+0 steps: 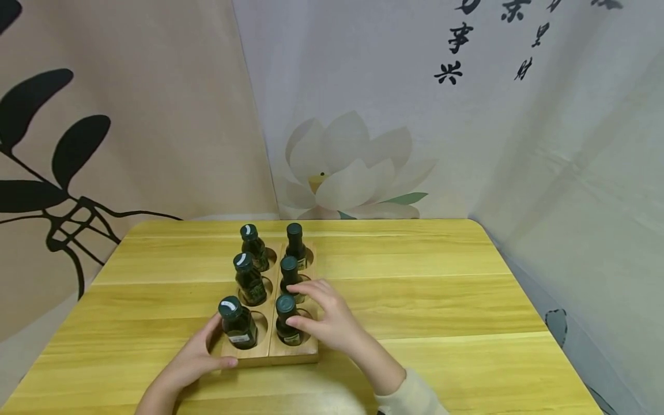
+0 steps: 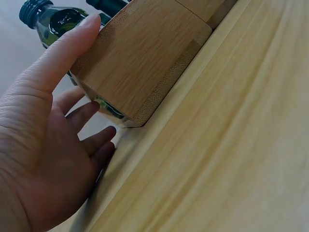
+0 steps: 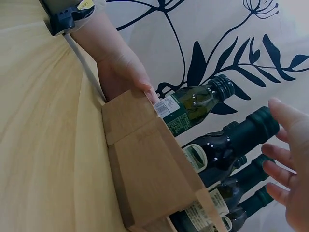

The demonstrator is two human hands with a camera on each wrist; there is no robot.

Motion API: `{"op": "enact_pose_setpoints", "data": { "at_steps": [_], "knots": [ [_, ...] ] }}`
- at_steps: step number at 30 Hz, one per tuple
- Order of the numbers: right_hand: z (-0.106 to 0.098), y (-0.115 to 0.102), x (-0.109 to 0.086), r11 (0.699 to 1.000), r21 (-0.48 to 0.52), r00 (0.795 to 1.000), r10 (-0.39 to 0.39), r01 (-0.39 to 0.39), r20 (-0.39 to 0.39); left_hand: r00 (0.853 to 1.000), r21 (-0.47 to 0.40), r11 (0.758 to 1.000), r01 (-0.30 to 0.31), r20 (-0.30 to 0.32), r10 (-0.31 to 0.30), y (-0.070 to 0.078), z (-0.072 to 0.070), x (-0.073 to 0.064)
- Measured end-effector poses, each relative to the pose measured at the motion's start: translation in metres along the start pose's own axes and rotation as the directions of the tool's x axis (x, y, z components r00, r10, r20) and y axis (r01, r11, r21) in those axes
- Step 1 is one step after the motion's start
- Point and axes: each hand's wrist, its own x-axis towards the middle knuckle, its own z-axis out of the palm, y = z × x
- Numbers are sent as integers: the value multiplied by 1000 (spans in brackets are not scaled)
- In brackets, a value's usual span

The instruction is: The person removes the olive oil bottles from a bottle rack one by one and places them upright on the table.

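Two light wooden bottle racks stand side by side, a left rack and a right rack. The left one carries three squat dark green bottles with dark caps, the front bottle nearest me. Three slimmer, long-necked bottles stand in the right one; its front bottle shows a pale label. My left hand rests at the front left corner of the left rack, thumb along the front edge, fingers relaxed beside its side. My right hand hovers, fingers spread, with thumb and fingertips beside the necks of the front and middle bottle.
Under the racks lies a yellow wood-grain table with rounded far corners. A printed cloth backdrop hangs behind it. A dark wrist device with a grey cable is strapped above my left hand.
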Motion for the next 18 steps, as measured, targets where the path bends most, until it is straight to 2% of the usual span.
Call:
{"op": "enact_pose_setpoints", "data": {
  "at_steps": [12, 18],
  "knots": [
    [9, 1, 2, 997, 69, 1000, 28, -27, -8, 1000, -28, 1000, -3, 18, 3, -2, -1, 0],
    [10, 0, 5, 998, 56, 1000, 2, 0, -24, 1000, -12, 1000, 18, 18, -18, -1, -2, 1]
  ]
}}
